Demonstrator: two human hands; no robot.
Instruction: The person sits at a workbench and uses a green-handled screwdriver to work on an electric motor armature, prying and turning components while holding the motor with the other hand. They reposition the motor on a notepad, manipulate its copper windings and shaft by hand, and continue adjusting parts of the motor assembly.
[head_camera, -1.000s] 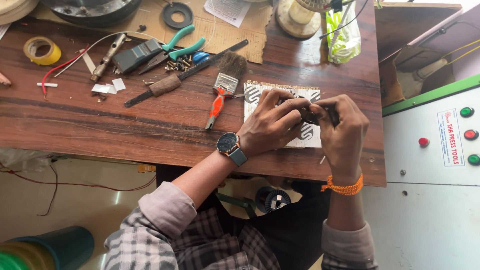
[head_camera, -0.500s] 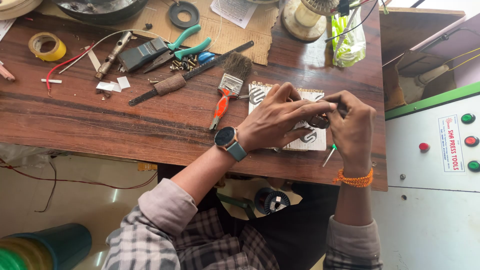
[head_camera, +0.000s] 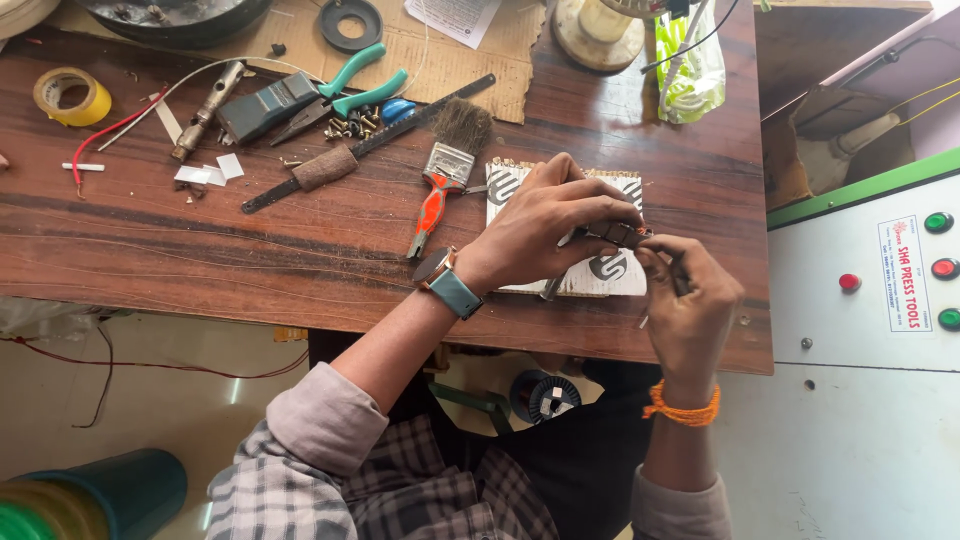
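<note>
Here, a scratched wooden workbench (head_camera: 200, 250) stands beside a white control cabinet (head_camera: 870, 400).

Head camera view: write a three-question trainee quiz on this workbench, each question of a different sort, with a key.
1. True or false: both hands hold the small dark part over the white patterned card.
2. Which tool lies nearest the left hand? A) yellow tape roll B) orange-handled brush C) teal-handled pliers
3. Fill in: the right hand has an ______ band at its wrist.

Key: 1 true; 2 B; 3 orange.
</note>
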